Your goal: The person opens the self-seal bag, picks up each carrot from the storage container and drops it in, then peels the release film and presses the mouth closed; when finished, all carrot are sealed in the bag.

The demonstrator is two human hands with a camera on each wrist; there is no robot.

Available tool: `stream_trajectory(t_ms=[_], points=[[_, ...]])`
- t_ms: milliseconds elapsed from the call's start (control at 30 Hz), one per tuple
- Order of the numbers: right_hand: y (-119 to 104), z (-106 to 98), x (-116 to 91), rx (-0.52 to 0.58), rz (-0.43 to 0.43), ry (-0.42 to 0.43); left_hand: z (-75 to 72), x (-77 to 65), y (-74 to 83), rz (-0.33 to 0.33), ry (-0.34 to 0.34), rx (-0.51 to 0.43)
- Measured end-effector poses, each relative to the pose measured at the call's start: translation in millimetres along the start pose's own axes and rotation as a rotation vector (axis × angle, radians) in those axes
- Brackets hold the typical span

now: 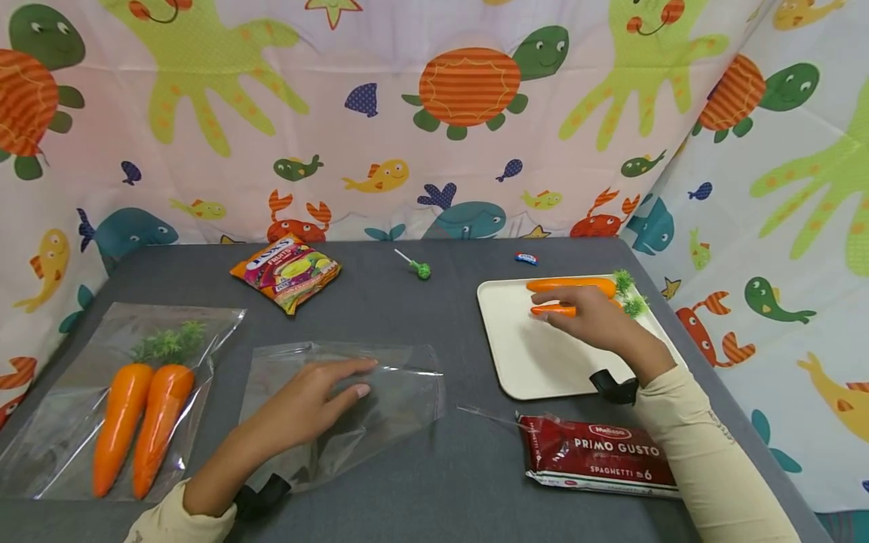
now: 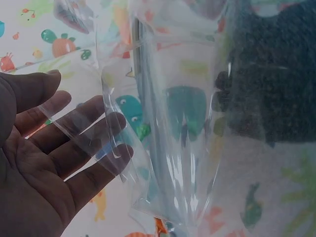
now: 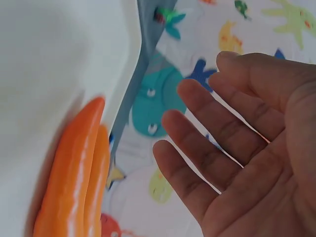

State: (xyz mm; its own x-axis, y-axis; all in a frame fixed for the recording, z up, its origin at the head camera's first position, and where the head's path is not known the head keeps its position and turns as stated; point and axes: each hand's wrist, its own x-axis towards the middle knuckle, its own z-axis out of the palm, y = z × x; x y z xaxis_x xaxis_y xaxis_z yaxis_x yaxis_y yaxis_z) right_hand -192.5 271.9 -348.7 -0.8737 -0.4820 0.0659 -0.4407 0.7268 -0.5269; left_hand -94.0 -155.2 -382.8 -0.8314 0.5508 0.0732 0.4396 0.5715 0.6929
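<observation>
My left hand (image 1: 315, 396) lies over a clear plastic bag (image 1: 400, 385) on the table. In the left wrist view its fingers (image 2: 79, 170) are spread and loosely bent, with the transparent film across them; the thumb stands apart. My right hand (image 1: 591, 320) is above a cream tray (image 1: 523, 362), close to two orange carrots with green tops, a rear carrot (image 1: 566, 285) and a front carrot (image 1: 553, 310) partly hidden by the hand. The right wrist view shows its fingers (image 3: 207, 133) extended and a gap between them and the carrots (image 3: 74, 173).
Another clear bag (image 1: 61, 422) at left contains two carrots (image 1: 163, 422). Behind are an orange candy packet (image 1: 288, 271), a green lollipop (image 1: 422, 269) and a small blue wrapped candy (image 1: 526, 259). A red spaghetti pack (image 1: 597, 456) lies before the tray, partly under the right forearm.
</observation>
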Motion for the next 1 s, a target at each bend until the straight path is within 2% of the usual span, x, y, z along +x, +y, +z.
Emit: stream_trajectory(t_ms=[200,500,833,1000], points=[[18,-13,-12,-0.017,0.103,0.044,-0.2,0.3,0.0,-0.005,0.004,-0.003],[42,-23,-27,-0.098,0.137,0.082,-1.3,0.5,-1.3,-0.022,-0.003,-0.017],[73,-30,-39,-0.088,0.274,0.067,-1.6,1.2,-0.8,-0.02,-0.003,-0.015],[87,-28,-41,-0.08,0.341,0.024,-1.6,0.4,-1.5,-0.006,0.01,-0.004]])
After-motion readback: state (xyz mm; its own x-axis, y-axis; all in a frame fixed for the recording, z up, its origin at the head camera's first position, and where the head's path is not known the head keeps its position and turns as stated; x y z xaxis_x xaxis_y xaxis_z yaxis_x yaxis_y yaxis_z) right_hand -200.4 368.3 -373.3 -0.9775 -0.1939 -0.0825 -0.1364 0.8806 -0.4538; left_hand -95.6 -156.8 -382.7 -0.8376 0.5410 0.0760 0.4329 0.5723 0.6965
